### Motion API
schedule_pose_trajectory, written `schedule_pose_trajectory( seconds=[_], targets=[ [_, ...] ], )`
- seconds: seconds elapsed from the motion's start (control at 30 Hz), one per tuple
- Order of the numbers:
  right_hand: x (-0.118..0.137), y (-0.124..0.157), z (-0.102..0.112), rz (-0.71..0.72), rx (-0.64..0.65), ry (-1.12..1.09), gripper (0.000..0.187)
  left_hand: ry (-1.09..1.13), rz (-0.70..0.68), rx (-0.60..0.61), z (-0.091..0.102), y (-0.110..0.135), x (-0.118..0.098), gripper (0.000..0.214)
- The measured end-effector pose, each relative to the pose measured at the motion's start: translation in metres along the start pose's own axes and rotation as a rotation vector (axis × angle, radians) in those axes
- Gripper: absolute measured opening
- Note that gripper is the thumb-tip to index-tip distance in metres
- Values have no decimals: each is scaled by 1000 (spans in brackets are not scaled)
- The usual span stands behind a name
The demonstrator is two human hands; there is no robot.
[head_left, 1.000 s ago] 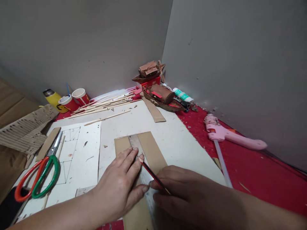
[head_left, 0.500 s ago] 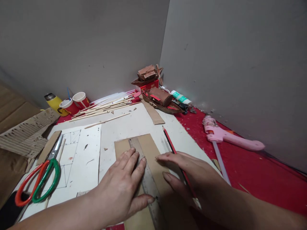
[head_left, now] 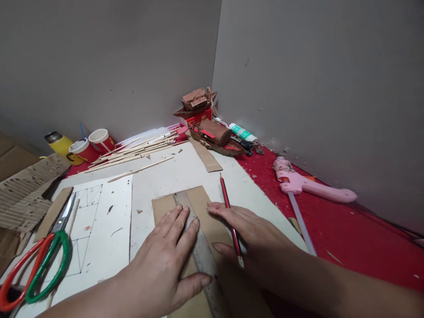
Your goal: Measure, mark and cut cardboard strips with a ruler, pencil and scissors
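Observation:
My left hand point(head_left: 165, 258) lies flat with spread fingers on a clear ruler point(head_left: 202, 249), its thumb reaching across the ruler's near part. Under the ruler is a strip of brown cardboard point(head_left: 198, 201). My right hand point(head_left: 251, 232) is over the cardboard's right side, fingertips at its edge. A red and black pencil point(head_left: 225, 194) is held in that hand, crossing over the fingers with its sharp end pointing away from me; exactly which fingers grip it is hidden.
Scissors point(head_left: 49, 260) lie left on paper with a drawn outline point(head_left: 109, 221). Wooden sticks point(head_left: 139, 152), two cups point(head_left: 102, 139), a yellow bottle point(head_left: 61, 145) and brown model boats point(head_left: 215, 134) stand behind. At right, a pink glue gun point(head_left: 298, 182) rests on red cloth point(head_left: 357, 251).
The view has shifted slightly, moving most things leftward in the picture. The pencil in my right hand has swung more upright, its blunt end moving left. My left hand stays on the ruler.

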State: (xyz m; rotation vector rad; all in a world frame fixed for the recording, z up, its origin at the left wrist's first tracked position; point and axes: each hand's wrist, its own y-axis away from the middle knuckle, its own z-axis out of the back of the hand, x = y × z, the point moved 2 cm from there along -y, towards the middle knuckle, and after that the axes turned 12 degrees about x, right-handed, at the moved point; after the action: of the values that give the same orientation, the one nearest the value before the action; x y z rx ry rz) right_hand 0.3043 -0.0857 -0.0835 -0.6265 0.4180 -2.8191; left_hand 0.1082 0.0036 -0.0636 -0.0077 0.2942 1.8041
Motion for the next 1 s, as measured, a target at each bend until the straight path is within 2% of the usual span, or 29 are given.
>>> schedule_pose_trajectory(
  seconds=[0.2, 0.53, 0.73, 1.0],
  targets=[
    [0, 0, -3, 11, 48, -66, 42, 21, 13, -24, 1, 0, 1, 80],
    [-1, -2, -3, -40, 140, -195, 59, 32, 0, -42, -4, 4, 3, 84],
    [-1, -2, -3, -20, 111, -237, 59, 42, 0, -30, -3, 4, 3, 86],
    [-1, -2, -1, -52, 149, -260, 57, 24, -24, -76, -6, 4, 3, 86]
  ],
)
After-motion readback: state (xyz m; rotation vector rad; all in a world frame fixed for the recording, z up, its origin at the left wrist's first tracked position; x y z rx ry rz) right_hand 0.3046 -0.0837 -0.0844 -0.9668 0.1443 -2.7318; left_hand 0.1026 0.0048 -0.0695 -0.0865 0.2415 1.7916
